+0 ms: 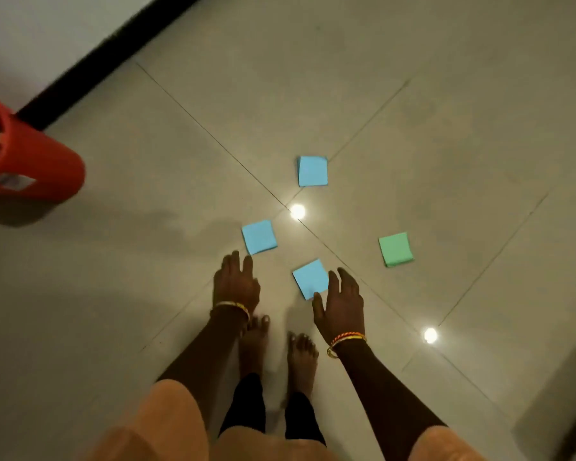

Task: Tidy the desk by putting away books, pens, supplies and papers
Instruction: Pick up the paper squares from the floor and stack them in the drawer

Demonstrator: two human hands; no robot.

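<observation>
Head view. Item: four square paper sticky-note pads on the glossy beige tiled floor [413, 94]. Nearest blue pad [310, 277], just beside the right hand [341, 304]; second blue pad [259, 236], just ahead of the left hand [235, 284]; third blue pad [312, 171] farther out, near a tile joint; green pad [395, 249] to the right. Both hands empty, fingers spread, neither grip closed on anything.

Handling, as judged: lift the nearest pad by its edge (thin paper lies flat), then gather the rest.

Surroundings: red plastic stool [30, 161] at left; black skirting [113, 48] along the white wall.
</observation>
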